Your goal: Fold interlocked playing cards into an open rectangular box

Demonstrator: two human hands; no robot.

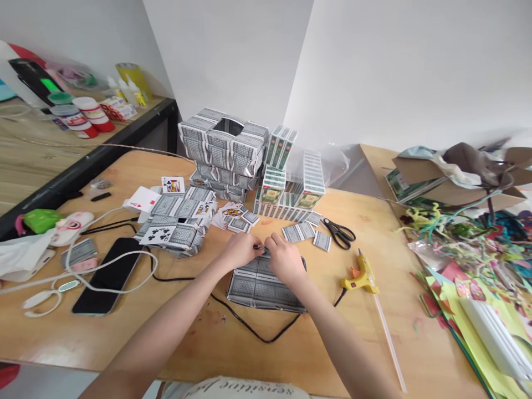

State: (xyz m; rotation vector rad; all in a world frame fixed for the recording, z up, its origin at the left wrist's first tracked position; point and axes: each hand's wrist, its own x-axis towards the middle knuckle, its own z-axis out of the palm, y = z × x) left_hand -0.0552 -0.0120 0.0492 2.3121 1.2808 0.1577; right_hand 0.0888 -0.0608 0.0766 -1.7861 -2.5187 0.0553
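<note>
In front of me lies a flat box covered in grey-backed playing cards (260,285). Over its far edge, my left hand (241,250) and my right hand (286,257) meet, both with fingers pinched. Between the fingertips is a small grey piece that looks like a playing card (261,250), mostly hidden. Just beyond my hands are a loose pile of cards (236,215) and several face-down cards (299,231). Black scissors (341,234) rest to the right of these. A yellow glue gun (362,276) with a clear glue stick lies right of the box.
A taller card-covered box (224,147) with an opening on top stands behind, beside stacked green card packs (270,194). Another card-covered piece (178,216) sits left. A phone (108,277) and white cable lie left; coloured craft scraps (469,238) cover the right. A black cord (249,327) crosses the front.
</note>
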